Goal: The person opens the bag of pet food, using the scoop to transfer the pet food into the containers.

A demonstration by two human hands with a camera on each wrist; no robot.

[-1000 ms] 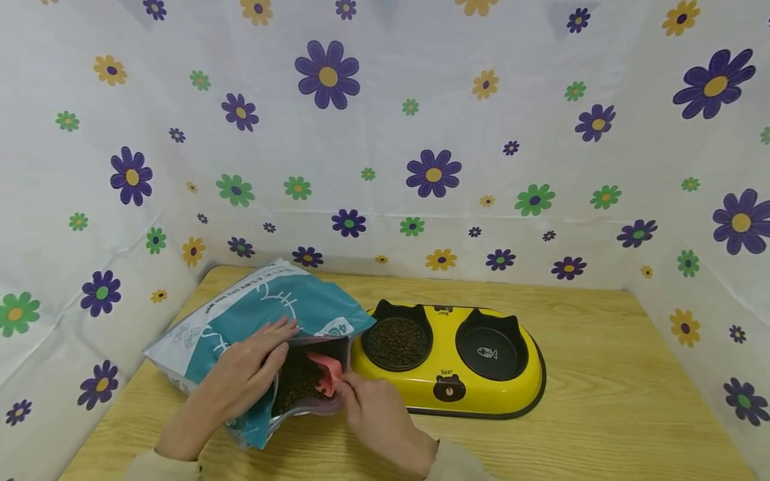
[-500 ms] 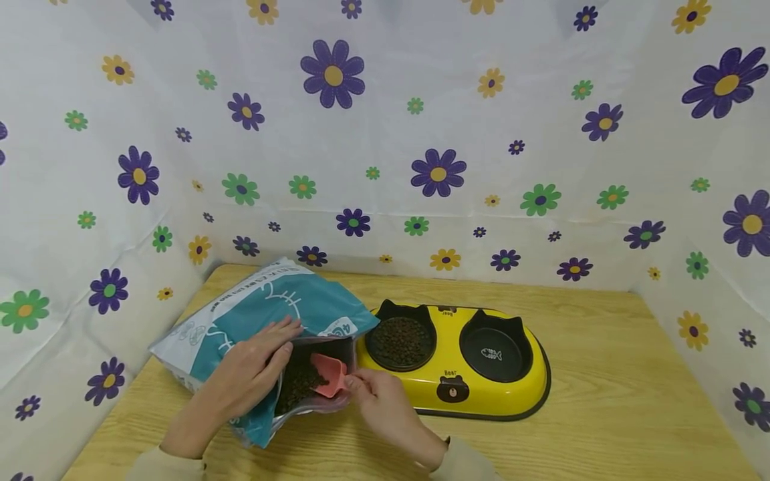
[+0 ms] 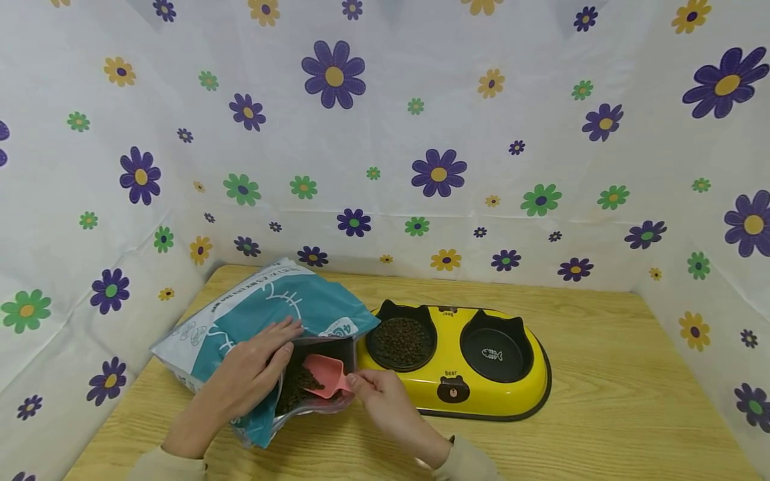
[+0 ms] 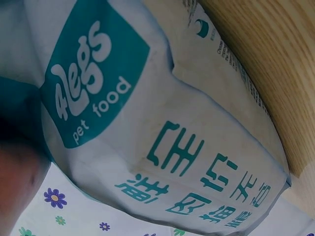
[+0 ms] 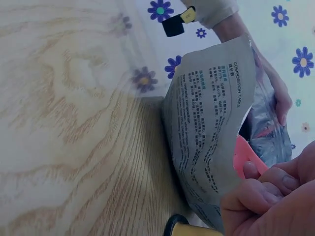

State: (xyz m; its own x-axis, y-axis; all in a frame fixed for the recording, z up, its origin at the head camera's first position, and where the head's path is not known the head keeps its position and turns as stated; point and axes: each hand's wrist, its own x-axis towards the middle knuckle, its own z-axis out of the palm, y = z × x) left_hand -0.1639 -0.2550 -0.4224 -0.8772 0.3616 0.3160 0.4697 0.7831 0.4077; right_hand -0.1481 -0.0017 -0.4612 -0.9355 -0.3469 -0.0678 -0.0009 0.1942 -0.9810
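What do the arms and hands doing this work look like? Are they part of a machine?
No, they are a person's. The left hand and right hand are bare, without gloves. The left sleeve and right sleeve are light beige. A small black-and-yellow block shows beside the left cuff; I cannot tell what it is.

The head camera peers forward and down over the table (image 3: pixel 601 361), far enough back to catch bag (image 3: pixel 271 307), scoop (image 3: pixel 326 376) and yellow feeder (image 3: pixel 448 347). Over on the left wrist, the camera is close up on the bag's printing (nearly filling that view). The right wrist camera, tipped sideways, looks across the table at bag and scoop, 2 things the head view shares.
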